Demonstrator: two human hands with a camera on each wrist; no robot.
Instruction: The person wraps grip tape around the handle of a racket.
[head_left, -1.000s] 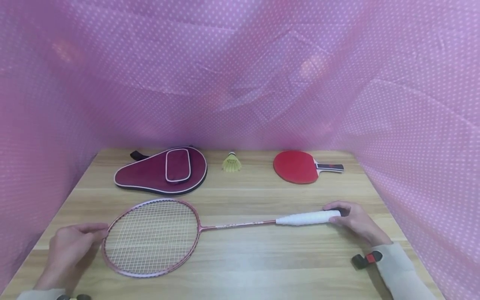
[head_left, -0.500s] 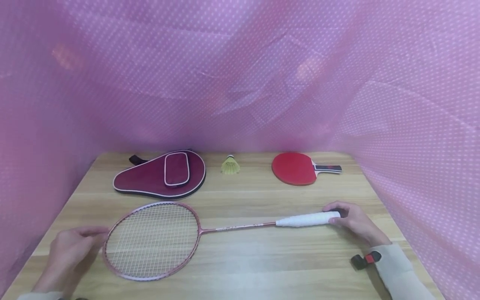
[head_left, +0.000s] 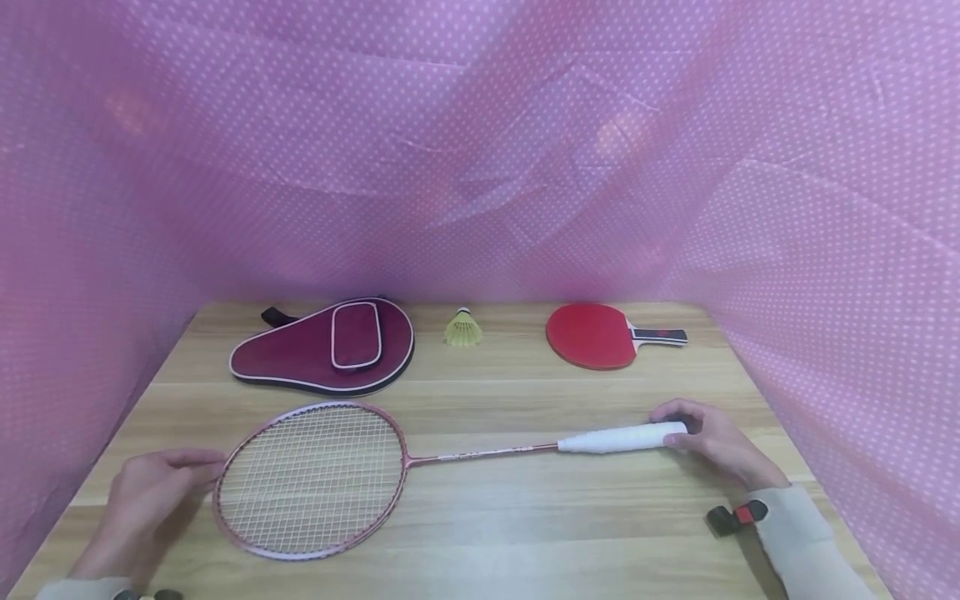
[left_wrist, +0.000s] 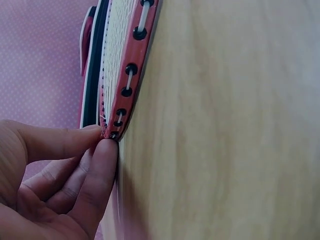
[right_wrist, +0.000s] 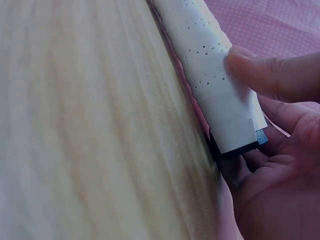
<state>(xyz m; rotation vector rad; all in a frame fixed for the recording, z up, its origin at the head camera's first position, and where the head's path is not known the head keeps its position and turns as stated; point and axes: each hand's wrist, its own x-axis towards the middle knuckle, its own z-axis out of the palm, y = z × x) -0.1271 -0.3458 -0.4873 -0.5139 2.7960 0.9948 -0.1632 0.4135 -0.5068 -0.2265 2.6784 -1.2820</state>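
A badminton racket (head_left: 483, 455) with a pink and white frame lies across the table, its strung head to the left and its white grip to the right. My left hand (head_left: 153, 492) pinches the far left tip of the head. In the left wrist view, thumb and a finger meet at the racket's rim (left_wrist: 131, 80), edge-on with its grommets showing. At the other end, my right hand (head_left: 712, 440) holds the butt of the handle. The right wrist view shows the thumb along the perforated white grip (right_wrist: 205, 60), with other fingers behind the black end cap, partly hidden.
Along the back of the wooden table (head_left: 510, 517) lie a maroon paddle case (head_left: 292, 354), a yellow shuttlecock (head_left: 463, 329) and a red table tennis paddle (head_left: 591, 336). Pink dotted cloth (head_left: 480, 167) hangs behind and at both sides.
The racket has shifted slightly to the right, with both hands moving along at its ends. The case, shuttlecock and paddle have stayed in place.
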